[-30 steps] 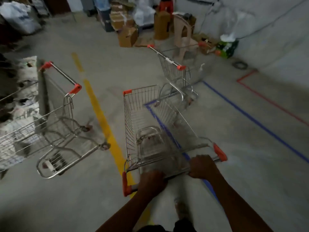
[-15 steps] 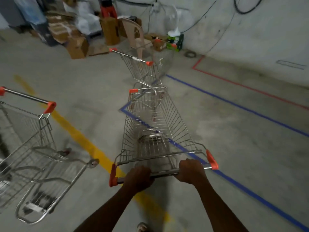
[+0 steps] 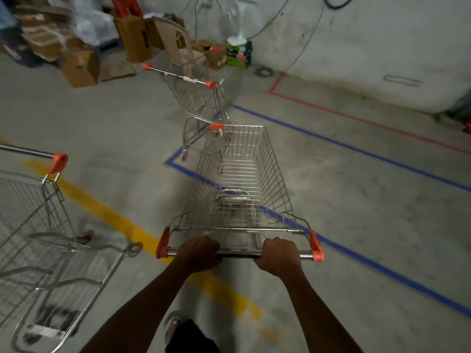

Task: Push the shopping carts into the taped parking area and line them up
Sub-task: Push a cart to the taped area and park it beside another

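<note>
dead ahead of both hands, pushed cart (image 3: 237,184): long axis runs 6 to 12 o'clock, nose aimed at rear of parked cart (image 3: 196,95) at 12, just short of it, seemingly overlapping its lower frame. left hand (image 3: 198,253) and right hand (image 3: 277,256) each curled round handle bar (image 3: 239,254), equally near. blue tape outline (image 3: 356,149): corner under basket, cart straddling near edge, parked cart at far end. judgement: straight push nests the two. third cart (image 3: 33,217) waits at 9 o'clock, beyond yellow floor line (image 3: 114,217).

Three wire carts (image 3: 239,179), nearest straddling blue tape (image 3: 356,149).
</note>
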A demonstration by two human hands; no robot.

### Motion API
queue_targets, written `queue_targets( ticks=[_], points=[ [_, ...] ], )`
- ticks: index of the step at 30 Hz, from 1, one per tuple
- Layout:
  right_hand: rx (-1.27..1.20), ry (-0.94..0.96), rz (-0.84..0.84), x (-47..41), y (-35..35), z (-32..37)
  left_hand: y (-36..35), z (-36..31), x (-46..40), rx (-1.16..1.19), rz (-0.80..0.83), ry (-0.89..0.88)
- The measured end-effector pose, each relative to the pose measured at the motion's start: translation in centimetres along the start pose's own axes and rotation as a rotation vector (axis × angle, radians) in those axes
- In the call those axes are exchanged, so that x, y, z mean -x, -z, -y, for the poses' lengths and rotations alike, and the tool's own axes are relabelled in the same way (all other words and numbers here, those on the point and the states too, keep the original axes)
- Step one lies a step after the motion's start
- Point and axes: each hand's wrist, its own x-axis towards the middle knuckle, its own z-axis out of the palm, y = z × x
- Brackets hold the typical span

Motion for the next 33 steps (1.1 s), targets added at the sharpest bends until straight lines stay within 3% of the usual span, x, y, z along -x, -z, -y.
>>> queue_targets(
  ticks=[7, 16, 33],
  points=[
    [-0.047, -0.122, 0.002, -4.1, 1.7, 5.1, 2.2, 7.6, -3.8, -0.044, 0.053, -0.215],
    [-0.085, -0.227, 0.005, -11.7, 4.3, 9.0, 6.3, 14.7, -11.1, -0.095, 0.107, -0.168],
    [-0.144, -0.347, -0.040, -34.7, 8.4, 1.8, 13.9, 21.6, -35.8, -0.145, 0.108, -0.214]
  ],
)
